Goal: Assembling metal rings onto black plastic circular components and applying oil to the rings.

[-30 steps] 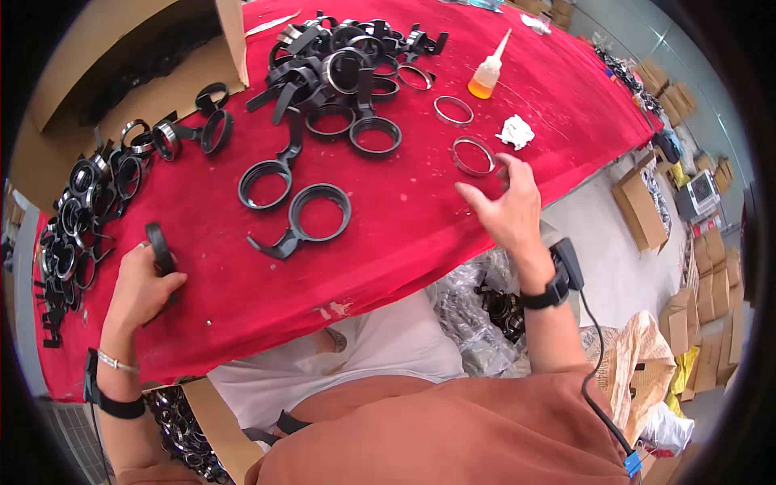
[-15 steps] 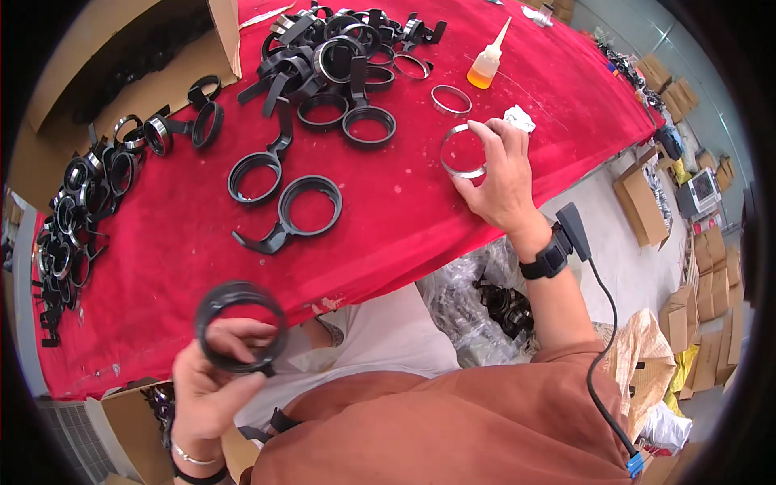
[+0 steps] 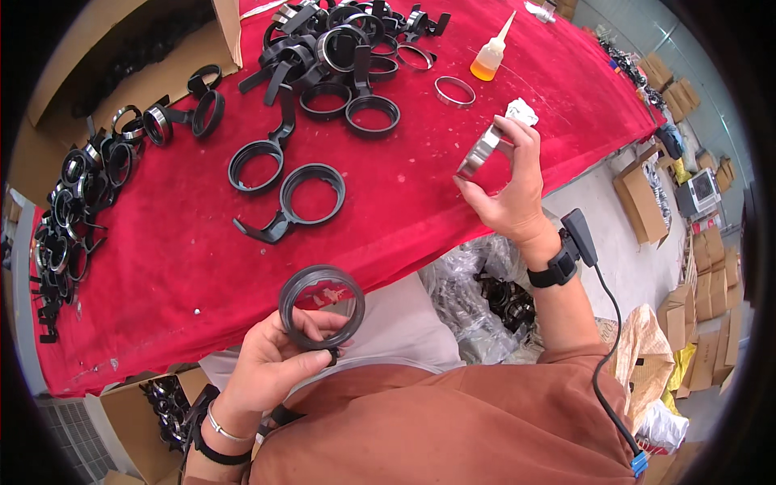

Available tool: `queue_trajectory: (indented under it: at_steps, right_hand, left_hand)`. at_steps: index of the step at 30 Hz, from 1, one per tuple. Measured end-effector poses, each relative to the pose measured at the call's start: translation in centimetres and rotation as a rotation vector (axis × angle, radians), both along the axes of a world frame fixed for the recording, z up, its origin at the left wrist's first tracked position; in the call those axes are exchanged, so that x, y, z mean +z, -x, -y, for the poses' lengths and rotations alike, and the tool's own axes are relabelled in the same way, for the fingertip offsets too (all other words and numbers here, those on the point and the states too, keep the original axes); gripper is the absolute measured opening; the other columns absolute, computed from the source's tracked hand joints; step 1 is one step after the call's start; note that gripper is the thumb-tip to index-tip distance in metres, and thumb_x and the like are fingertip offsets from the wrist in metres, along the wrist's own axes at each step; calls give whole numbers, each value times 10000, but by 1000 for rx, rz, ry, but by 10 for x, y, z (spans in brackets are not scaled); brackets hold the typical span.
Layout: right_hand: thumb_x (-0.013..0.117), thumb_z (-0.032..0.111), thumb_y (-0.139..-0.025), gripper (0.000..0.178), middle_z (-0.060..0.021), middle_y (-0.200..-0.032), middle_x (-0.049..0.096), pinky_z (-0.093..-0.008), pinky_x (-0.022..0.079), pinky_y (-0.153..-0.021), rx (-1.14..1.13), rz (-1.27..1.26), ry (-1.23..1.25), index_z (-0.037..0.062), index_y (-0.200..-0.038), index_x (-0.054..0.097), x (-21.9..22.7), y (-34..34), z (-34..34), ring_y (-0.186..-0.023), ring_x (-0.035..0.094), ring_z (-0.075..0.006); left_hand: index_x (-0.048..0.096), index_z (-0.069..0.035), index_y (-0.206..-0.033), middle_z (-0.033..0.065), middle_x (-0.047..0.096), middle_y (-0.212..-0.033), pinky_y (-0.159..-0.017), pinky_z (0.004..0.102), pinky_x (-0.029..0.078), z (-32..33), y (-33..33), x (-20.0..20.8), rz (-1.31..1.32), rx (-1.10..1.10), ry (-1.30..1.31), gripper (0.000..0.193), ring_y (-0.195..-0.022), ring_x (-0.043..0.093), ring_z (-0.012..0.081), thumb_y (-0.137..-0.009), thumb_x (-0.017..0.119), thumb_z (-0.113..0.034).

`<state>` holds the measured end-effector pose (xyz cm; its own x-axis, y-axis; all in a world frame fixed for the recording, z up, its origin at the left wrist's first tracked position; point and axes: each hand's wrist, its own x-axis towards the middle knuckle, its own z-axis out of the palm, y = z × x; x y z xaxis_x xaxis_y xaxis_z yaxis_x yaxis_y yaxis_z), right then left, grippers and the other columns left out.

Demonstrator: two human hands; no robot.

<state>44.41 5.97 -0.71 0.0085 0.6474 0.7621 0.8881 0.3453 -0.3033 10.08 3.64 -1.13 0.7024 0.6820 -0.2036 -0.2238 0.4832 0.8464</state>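
Observation:
My left hand (image 3: 279, 356) grips a black plastic ring holder (image 3: 356, 311) by its lower side, the round opening tilted up in front of my body. Between the thumb and fingertips of my right hand (image 3: 515, 182), a silver metal ring (image 3: 478, 152) is held on edge above the red cloth. Another metal ring (image 3: 454, 91) lies flat just beyond that hand, beside a crumpled white tissue (image 3: 522, 111). Two black holders with bent arms, one nearer (image 3: 312, 194) and one farther (image 3: 255, 166), lie on the cloth left of centre.
A heap of black holders (image 3: 323, 56) covers the far middle of the red table (image 3: 388, 218). More holders with metal rings (image 3: 73, 210) line the left edge near a cardboard box (image 3: 230, 36). A dropper bottle (image 3: 488, 58) with amber liquid stands far right. A cable (image 3: 610, 323) hangs from my right wrist.
My left hand has moved right and a little up with the black holder. The right hand has turned the metal ring onto its edge and shifted slightly right.

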Motion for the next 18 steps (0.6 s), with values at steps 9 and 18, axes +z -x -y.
queue_trajectory:
  at_steps: [9, 18]
  right_hand:
    - [777, 34, -615, 714, -107, -1153, 546, -315, 421, -950, 381, -563, 722, -1, -1243, 438, 14, -25, -10, -1079, 521, -179]
    - [784, 158, -568, 744, -178, -1174, 557, -351, 409, -985, 211, 136, 892, -17, -1228, 488, 32, -48, -26, -1113, 525, -298]
  left_hand:
    - [294, -2, -1345, 189, 568, -1156, -819, 397, 517, -13, -18, -13, 89, -141, 303, 589, -963, 615, 284, -852, 610, -63]
    - [226, -77, -1414, 236, 554, -1174, -712, 382, 539, -16, -31, -4, 138, -122, 264, 643, -895, 628, 305, -880, 573, -163]
